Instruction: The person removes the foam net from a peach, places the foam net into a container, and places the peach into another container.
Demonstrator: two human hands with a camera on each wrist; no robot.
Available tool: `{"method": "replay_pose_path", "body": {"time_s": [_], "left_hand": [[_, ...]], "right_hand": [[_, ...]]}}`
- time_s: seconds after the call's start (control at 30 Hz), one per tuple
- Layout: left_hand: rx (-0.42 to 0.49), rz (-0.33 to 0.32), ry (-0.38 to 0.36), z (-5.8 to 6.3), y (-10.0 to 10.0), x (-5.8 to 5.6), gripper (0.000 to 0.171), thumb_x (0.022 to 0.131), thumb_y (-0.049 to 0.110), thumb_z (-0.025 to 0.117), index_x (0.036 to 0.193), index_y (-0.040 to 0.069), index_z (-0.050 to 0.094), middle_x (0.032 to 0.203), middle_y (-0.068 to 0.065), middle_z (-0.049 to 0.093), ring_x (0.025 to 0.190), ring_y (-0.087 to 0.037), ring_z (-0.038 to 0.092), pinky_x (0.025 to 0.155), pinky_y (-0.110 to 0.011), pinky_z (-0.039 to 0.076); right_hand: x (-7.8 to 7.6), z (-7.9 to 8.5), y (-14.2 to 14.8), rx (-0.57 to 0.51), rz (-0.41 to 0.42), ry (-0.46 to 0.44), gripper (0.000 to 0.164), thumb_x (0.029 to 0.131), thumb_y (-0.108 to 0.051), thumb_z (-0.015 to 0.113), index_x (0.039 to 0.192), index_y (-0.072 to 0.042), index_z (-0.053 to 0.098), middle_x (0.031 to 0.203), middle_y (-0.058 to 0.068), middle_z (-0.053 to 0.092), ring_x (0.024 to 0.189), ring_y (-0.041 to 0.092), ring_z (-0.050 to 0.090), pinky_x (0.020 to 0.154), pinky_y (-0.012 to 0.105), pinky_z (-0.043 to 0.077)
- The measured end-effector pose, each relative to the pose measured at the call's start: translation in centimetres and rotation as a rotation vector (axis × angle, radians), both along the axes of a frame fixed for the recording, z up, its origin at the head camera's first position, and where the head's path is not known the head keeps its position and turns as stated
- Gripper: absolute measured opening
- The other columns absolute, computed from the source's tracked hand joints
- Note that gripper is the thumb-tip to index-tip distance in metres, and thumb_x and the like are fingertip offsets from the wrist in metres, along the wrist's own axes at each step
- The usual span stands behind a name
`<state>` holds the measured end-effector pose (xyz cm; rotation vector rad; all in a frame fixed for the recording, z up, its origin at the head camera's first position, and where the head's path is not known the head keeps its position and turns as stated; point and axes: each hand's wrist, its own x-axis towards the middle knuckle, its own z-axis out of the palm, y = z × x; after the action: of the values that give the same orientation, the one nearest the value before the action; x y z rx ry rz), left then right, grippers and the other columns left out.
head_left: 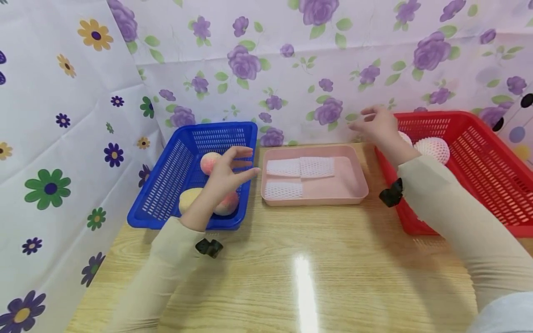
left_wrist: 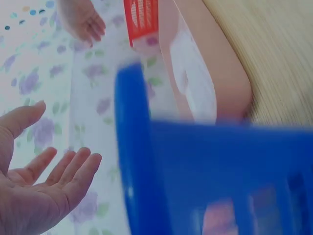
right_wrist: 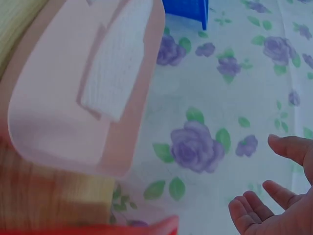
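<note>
Over the right side of the blue basket [head_left: 166, 180], our left hand [head_left: 229, 173] hangs with thumb and fingers parted, nothing in its grasp! Well off to its right, our right hand [head_left: 376, 125] is released too, fingers gently bent, beside the far left corner of the red basket [head_left: 495, 171]. Close by the left hand we have bare fruit: a pink fruit [head_left: 209, 163] just left of its fingers, a yellow fruit [head_left: 189, 199] beside its wrist. Beyond our right wrist sits a netted fruit [head_left: 434, 149]. One basket by each hand, presumably to keep bare pieces apart from netted ones, and between the hands the pink tray [head_left: 329, 189], likely set there so either can reach. Its white mesh sleeves [head_left: 317, 167] lie flat towards the left hand, perhaps for easy picking up. Now to the wrists: the left view gives us that palm, bare, plus a pinkish patch through the basket's slots; the right view gives us the other palm, equally bare. Only the head view shows us the netted fruit.
</note>
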<state>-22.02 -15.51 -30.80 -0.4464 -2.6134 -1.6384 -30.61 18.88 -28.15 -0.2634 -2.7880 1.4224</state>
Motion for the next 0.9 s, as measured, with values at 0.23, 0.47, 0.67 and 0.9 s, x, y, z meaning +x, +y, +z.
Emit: {"method": "replay_pose_path", "body": {"time_s": [0.23, 0.47, 0.67, 0.9], "left_hand": [[0.146, 0.027, 0.001, -1.1, 4.6, 0.0, 0.047, 0.084, 0.005, 0.070, 0.127, 0.001, 0.051, 0.125, -0.019, 0.058, 0.108, -0.035, 0.061, 0.088, -0.040, 0.055], [0.321, -0.016, -0.047, -2.9, 9.1, 0.8, 0.051, 0.084, 0.000, 0.068, 0.131, 0.002, 0.048, 0.123, -0.022, 0.056, 0.107, -0.035, 0.062, 0.084, -0.036, 0.057], [0.406, -0.013, -0.156, -4.0, 12.5, 2.3, 0.058, 0.082, 0.005, 0.072, 0.135, 0.007, 0.047, 0.124, -0.016, 0.059, 0.107, -0.029, 0.062, 0.083, -0.031, 0.057], [0.537, -0.040, -0.304, -5.3, 16.1, 3.5, 0.053, 0.084, 0.004, 0.070, 0.132, 0.007, 0.049, 0.119, -0.015, 0.059, 0.097, -0.017, 0.063, 0.083, -0.033, 0.057]], "right_hand": [[0.1, 1.7, 2.7, 0.047, 0.023, 0.033, 0.072, 0.090, -0.038, 0.060, 0.146, -0.004, 0.029, 0.148, 0.024, 0.032, 0.128, 0.041, 0.038, 0.106, 0.051, 0.039], [0.1, 1.9, 4.8, 0.134, 0.063, 0.043, 0.078, 0.089, -0.041, 0.061, 0.147, -0.003, 0.025, 0.150, 0.027, 0.027, 0.130, 0.047, 0.034, 0.103, 0.058, 0.039], [-0.6, 1.0, 7.3, 0.300, 0.114, 0.055, 0.076, 0.090, -0.035, 0.062, 0.145, 0.003, 0.026, 0.145, 0.034, 0.028, 0.122, 0.052, 0.036, 0.092, 0.060, 0.046], [-1.1, -0.1, 9.5, 0.365, 0.199, 0.054, 0.080, 0.088, -0.033, 0.065, 0.143, 0.008, 0.025, 0.138, 0.038, 0.033, 0.119, 0.054, 0.034, 0.094, 0.068, 0.038]]}}
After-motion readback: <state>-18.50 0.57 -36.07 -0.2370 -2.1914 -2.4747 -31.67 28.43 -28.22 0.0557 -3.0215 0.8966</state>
